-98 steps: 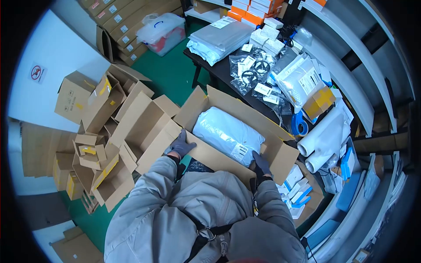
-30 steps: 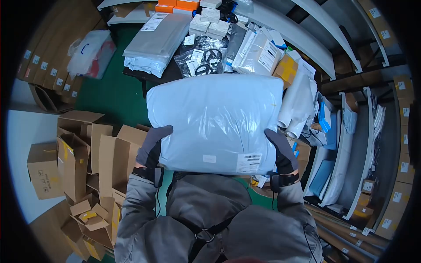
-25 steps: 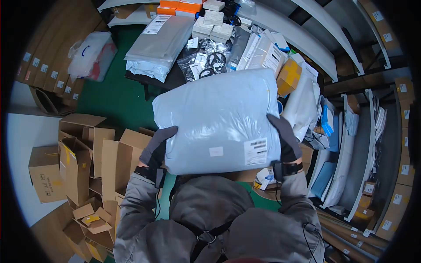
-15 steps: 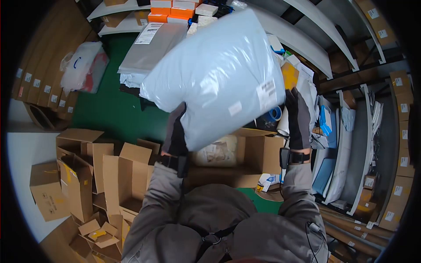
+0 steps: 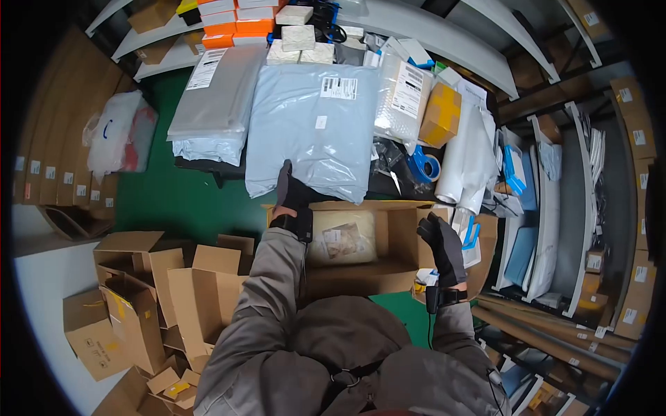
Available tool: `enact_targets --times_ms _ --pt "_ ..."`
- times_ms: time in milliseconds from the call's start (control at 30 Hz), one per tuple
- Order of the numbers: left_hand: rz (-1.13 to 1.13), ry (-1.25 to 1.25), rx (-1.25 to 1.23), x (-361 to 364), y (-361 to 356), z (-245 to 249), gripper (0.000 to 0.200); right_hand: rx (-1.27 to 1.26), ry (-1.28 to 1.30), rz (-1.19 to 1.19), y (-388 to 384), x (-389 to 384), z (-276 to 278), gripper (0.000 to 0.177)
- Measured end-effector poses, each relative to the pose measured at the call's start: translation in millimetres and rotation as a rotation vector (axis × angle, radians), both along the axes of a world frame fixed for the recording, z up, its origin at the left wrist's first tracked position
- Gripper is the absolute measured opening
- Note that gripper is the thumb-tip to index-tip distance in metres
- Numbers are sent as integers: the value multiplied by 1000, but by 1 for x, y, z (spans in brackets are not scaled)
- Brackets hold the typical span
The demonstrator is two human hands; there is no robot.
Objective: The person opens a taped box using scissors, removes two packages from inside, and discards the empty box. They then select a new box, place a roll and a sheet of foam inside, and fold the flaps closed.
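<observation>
A large pale blue mailing bag (image 5: 312, 132) lies flat on the dark table, its barcode label facing up. My left hand (image 5: 295, 193), in a dark glove, grips its near edge at the lower left, with the thumb on top; the other fingers are partly hidden. My right hand (image 5: 442, 248), also gloved, is apart from the bag, over the right end of an open cardboard box (image 5: 402, 232). Its fingers are loosely bent and hold nothing. Inside the box, a cream-coloured packet (image 5: 343, 237) with a label lies at the left.
Grey plastic-wrapped parcels (image 5: 218, 93) are stacked left of the bag. To its right are a bubble-wrap parcel (image 5: 400, 97), a taped carton (image 5: 440, 114), blue tape (image 5: 423, 165) and white rolls (image 5: 461, 163). Open cartons (image 5: 208, 291) stand at lower left; shelves (image 5: 555, 222) line the right.
The mailing bag has gone from being held up in both hands to lying on the table. My right hand has let go and moved down and left; my left hand remains at the bag's edge.
</observation>
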State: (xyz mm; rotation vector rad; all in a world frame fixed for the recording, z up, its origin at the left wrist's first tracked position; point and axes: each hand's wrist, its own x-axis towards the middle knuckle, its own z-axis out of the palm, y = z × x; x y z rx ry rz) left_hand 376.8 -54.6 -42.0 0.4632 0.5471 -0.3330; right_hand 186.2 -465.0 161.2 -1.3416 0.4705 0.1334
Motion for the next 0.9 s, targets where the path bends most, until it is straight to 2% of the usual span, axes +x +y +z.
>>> enact_targets --times_ms 67,133,233,267,333,367,433,467,500,600,633,733,767,833,867,900 --pt "-178 -109 358 18 2 15 61 -44 61 -19 1 -2 -6 42" --pt "-362 -220 705 4 21 24 60 -68 105 -39 1 -5 -14 41" --pt "-672 -400 1213 -15 41 39 59 -386 109 113 15 -20 -38 41" --pt "-778 -469 1380 -22 51 45 60 -380 127 100 21 -28 -42 41" --pt "-978 -619 1709 -45 51 66 61 -801 117 416 34 -40 -47 45" --pt "-994 -614 1705 -50 44 81 61 -793 130 416 38 -43 -51 45" --pt "-819 -449 1577 -66 9 151 55 -879 222 594 44 -53 -66 49" --pt "-738 -360 1511 -78 1 168 52 -915 273 688 44 -62 -75 51" --pt "-764 -339 1507 -92 -1 171 52 -896 297 699 39 -70 -93 51" --pt "-897 -879 1935 -132 -10 172 48 -864 253 722 24 -101 -145 54" --pt "-911 -874 1936 -140 -12 175 48 -884 235 686 22 -106 -152 55" --pt "-400 -1046 2279 -158 -17 190 47 -917 181 602 23 -100 -160 55" --pt "-407 -1050 2284 -165 -17 189 47 -910 242 637 23 -95 -157 56" --pt "-296 -940 2074 -185 -11 175 47 -893 365 712 26 -83 -149 57" --pt "-241 -881 1971 -197 -9 165 48 -885 362 716 25 -75 -158 57" --pt "-244 -876 1980 -211 -8 147 48 -863 438 754 25 -64 -170 56"
